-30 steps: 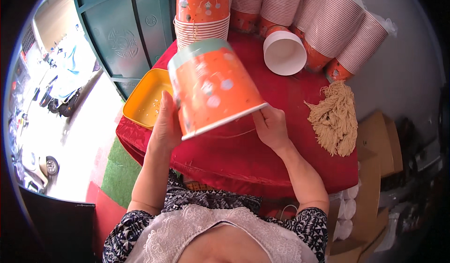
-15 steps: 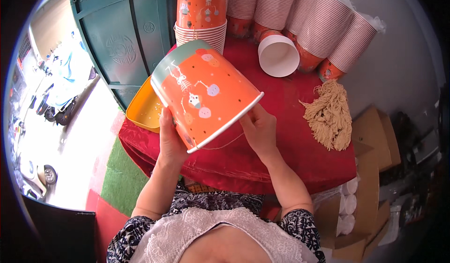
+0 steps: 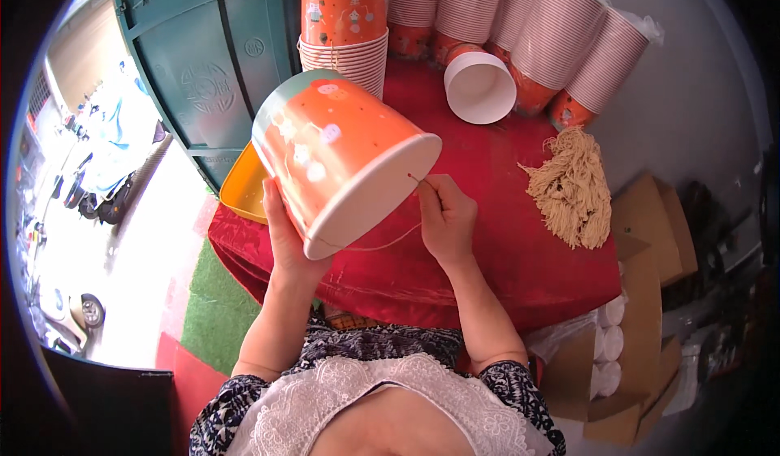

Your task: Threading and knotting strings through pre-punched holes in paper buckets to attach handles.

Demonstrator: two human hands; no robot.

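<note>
An orange paper bucket (image 3: 349,139) with a green band and skeleton drawings is tilted in front of me, its white rim and pale inside facing toward me. My left hand (image 3: 291,241) grips its lower left side, thumb on the outside; some of those fingers are hidden. At the right side of the rim, my right hand (image 3: 448,219) pinches the end of a thin tan string (image 3: 378,247). That string sags below the rim, from its lower left edge across to my right hand. A small bit of it shows at the bucket's inner wall.
Upside-down buckets (image 3: 345,13) are stacked at the back left. Several wrapped bucket stacks (image 3: 556,37) lean at the back right, near a bucket on its side (image 3: 479,90). A bundle of tan strings (image 3: 573,188), a yellow tray (image 3: 242,188) and the red tablecloth (image 3: 520,269) surround my hands.
The bucket has tipped so that its mouth faces me more and its pale inside shows. My right hand has come out from behind the rim, pinching the string end.
</note>
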